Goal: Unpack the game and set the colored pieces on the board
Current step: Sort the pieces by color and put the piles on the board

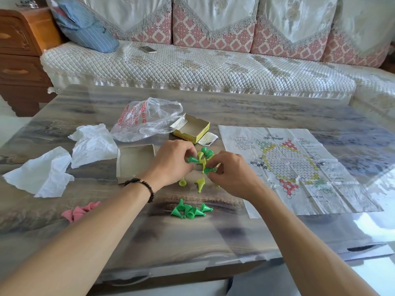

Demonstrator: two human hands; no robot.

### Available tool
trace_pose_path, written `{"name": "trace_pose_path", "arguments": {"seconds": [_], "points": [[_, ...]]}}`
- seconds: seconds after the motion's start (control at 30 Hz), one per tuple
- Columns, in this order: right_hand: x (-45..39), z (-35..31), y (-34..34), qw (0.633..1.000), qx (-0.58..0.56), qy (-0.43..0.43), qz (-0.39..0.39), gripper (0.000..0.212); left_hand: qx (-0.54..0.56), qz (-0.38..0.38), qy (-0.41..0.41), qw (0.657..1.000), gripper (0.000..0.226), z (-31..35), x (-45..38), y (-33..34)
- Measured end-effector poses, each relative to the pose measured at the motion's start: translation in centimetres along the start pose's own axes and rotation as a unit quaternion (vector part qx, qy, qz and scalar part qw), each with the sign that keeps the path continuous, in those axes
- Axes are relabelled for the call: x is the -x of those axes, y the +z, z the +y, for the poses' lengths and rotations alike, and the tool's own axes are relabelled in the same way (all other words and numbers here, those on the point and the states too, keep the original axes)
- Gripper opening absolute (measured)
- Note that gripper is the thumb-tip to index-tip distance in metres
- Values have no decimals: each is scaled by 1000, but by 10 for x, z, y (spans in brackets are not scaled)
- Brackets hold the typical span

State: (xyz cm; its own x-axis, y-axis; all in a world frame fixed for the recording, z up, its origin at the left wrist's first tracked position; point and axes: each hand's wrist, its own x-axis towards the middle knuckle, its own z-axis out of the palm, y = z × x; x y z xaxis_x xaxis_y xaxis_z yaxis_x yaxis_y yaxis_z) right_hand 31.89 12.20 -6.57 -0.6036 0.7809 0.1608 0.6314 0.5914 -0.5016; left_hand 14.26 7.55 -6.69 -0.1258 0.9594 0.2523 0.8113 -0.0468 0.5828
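We observed both hands working over a mixed heap of green and yellow cone pieces (pixel 203 159) near the middle of the table (pixel 256 107). The left hand (pixel 171 162), a dark bead bracelet (pixel 142 186) on its wrist, pinched a green piece (pixel 192 160) between curled fingers and thumb. The right hand (pixel 232 176) had its fingers curled round another green piece (pixel 207 170) at the heap's near edge. A few yellow pieces (pixel 200 183) lay loose just in front of the hands.

Nearer the person we noted a separate cluster of green pieces (pixel 190 210), lying on their sides and touching one another. A group of pink pieces (pixel 80 211) lay well to the left, partly hidden behind the left forearm.

The paper board (pixel 299 167), printed with a star pattern in red, yellow and green, lay unfolded flat to the right of the hands; we saw none of the pieces standing on it.

The open box tray (pixel 133 161) sat just left of the left hand. The yellow-sided box lid (pixel 192 128) lay behind the heap, beside a clear plastic bag (pixel 147 118) with red print. Two crumpled white papers (pixel 64 159) lay at far left.
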Motion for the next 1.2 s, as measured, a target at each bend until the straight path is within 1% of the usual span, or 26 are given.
{"name": "trace_pose_path", "arguments": {"seconds": [0.13,0.23,0.33,0.43,0.5,0.6,0.67,0.73,0.87,0.97,1.1,1.2], "points": [[24,0,2,999,-4,4,-33,15,32,-36,8,999,16,-1,33,-14],[38,-1,1,998,7,20,-50,15,41,-49,-14,998,18,-13,59,-20],[47,-4,3,997,18,31,-69,15,20,-79,-50,995,19,-28,75,-25],[52,-8,9,995,18,41,-88,19,-8,-121,-57,991,21,-30,82,-23],[54,-9,12,993,17,47,-106,29,-16,-143,-50,988,32,-26,84,-23],[58,-8,12,991,19,44,-122,42,-26,-203,-43,978,62,-23,85,-30],[60,-9,13,992,15,49,-113,45,-42,-222,-40,973,69,-23,86,-34],[62,-12,17,994,8,48,-100,45,-50,-214,-34,975,68,-20,88,-32],[63,-17,25,996,-3,43,-81,38,-51,-179,-15,982,57,-13,93,-20],[63,-16,27,996,-6,40,-76,36,-50,-165,-7,985,54,-12,94,-17],[63,-13,24,996,-18,39,-73,37,-43,-171,-1,984,57,-12,92,-18],[61,-9,19,998,-24,31,-57,34,-32,-163,-3,986,63,-15,86,-18]]}}
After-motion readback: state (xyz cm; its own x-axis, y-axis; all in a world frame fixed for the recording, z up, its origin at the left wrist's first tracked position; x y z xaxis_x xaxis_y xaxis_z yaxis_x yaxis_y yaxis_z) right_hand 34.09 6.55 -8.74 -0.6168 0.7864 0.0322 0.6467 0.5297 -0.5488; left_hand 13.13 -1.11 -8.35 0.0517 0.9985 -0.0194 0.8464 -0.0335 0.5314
